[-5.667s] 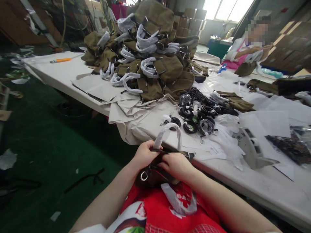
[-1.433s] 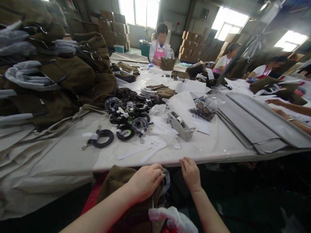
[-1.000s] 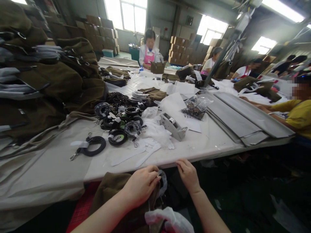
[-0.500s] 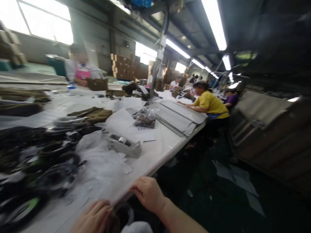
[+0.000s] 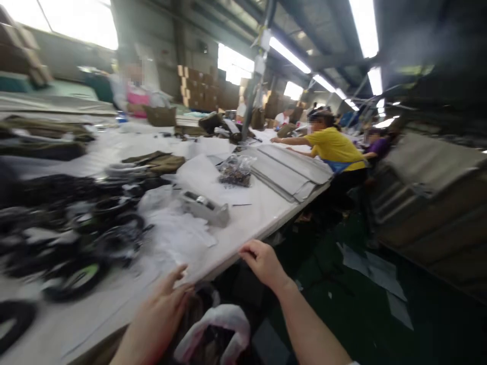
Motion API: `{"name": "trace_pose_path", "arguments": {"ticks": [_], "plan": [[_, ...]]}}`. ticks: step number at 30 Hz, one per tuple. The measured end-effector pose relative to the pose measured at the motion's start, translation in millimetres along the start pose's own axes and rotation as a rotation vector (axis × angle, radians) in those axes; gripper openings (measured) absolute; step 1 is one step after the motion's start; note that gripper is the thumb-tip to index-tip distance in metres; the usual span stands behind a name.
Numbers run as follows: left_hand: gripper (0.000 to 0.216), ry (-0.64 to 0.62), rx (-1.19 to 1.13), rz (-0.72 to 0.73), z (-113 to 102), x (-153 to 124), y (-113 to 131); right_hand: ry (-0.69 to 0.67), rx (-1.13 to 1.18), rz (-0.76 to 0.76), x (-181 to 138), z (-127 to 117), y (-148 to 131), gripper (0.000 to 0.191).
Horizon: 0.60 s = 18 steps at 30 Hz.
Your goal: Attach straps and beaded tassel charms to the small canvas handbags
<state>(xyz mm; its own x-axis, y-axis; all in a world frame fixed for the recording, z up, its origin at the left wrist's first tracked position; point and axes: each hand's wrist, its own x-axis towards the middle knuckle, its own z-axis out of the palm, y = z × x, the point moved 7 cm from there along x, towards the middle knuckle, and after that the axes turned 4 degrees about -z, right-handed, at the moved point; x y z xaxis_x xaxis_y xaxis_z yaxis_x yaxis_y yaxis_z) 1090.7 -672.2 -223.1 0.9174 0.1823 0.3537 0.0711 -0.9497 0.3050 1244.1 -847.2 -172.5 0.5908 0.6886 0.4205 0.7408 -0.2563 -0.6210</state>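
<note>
At the front of the table [image 5: 262, 218], my left hand [image 5: 162, 309] has its fingers apart, the index finger stretched forward. Its other fingertips lie against a dark brown item, maybe a bag; I cannot tell whether they touch or grip it. Beside it, a white-wrapped loop [image 5: 228, 317] like a handle rises near my body. My right hand [image 5: 262, 261] is at the table's front edge, fingers curled and pressed together; anything in them is too small or hidden to make out. A grey tape dispenser [image 5: 205, 208] stands beyond my hands, near crumpled white paper [image 5: 175, 233].
Dark ring-shaped coils [image 5: 76, 276] heap up on the left. Further along lie a clear bag of small parts [image 5: 236, 171] and grey flat sheets [image 5: 285, 170]. A person in yellow [image 5: 335, 147] leans over the table. Covered stacks [image 5: 429, 177] and loose sheets [image 5: 376, 271] are on the right.
Both hands have moved up and to the right in view, and the left index finger has stretched out. More of the white-wrapped loop shows. The person in yellow reaches further forward.
</note>
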Motion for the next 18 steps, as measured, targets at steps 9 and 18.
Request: {"name": "trace_pose_path", "arguments": {"ticks": [9, 18], "plan": [[0.030, -0.102, -0.131, -0.185, -26.7, -13.7, 14.1, -0.186, 0.326, -0.096, 16.5, 41.5, -41.6, 0.020], [0.028, -0.018, -0.047, -0.253, -12.4, -30.9, -3.5, 0.186, -0.173, -0.269, 26.4, 35.4, -38.1, 0.021]]}}
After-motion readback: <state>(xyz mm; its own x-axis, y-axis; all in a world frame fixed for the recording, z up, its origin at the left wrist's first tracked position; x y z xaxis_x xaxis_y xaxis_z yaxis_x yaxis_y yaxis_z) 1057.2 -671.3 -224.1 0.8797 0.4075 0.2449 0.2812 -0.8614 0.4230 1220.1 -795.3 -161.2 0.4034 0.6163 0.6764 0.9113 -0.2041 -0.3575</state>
